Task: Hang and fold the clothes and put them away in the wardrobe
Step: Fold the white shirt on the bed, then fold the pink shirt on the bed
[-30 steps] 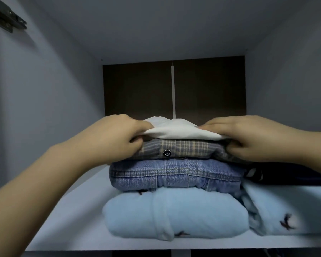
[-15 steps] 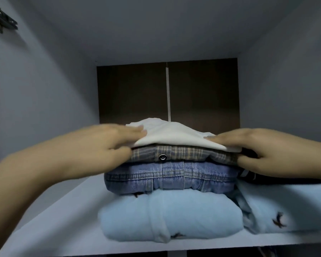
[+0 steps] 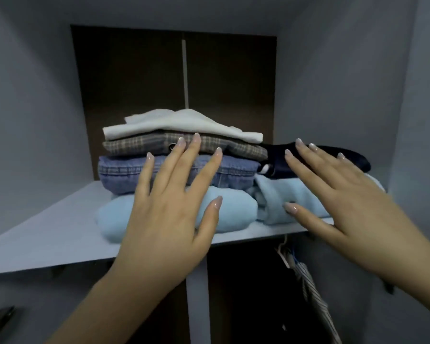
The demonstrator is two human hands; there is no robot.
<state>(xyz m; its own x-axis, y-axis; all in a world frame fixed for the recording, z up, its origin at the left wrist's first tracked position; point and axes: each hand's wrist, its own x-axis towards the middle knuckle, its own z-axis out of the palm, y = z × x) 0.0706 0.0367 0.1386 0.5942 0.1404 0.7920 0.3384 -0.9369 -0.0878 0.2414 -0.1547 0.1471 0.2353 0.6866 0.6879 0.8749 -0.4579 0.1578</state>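
1. Both hands have let go of the white top (image 3: 181,126) since the earlier frame and drawn back toward the camera; they no longer pinch its front corners.
2. Left hand (image 3: 169,214): fingers straight and spread, holding nothing, in front of the left pile. Whether the fingertips touch the cloth, I cannot tell.
3. Right hand (image 3: 338,194): fingers straight and spread, holding nothing, in front of the right-hand clothes.
4. Below the shelf (image 3: 47,234): a striped garment (image 3: 313,296) hangs on a hanger at lower right.
5. On the shelf, left pile from bottom up: light blue sweater (image 3: 236,209), jeans (image 3: 119,172), plaid shirt (image 3: 139,145), white top.
6. Right pile, just beside the left: a second light blue garment (image 3: 273,194) with a dark navy garment (image 3: 358,160) on top.
7. Behind: dark brown back panel (image 3: 134,70).
8. Judgement: placing of the white top looks done; step in hand is release and check.
9. To do it well: withdraw the hands straight back without brushing the front folds, since the pile is four high and the white top's right edge overhangs the plaid shirt slightly. If squaring is needed, press flat palms against the front faces.
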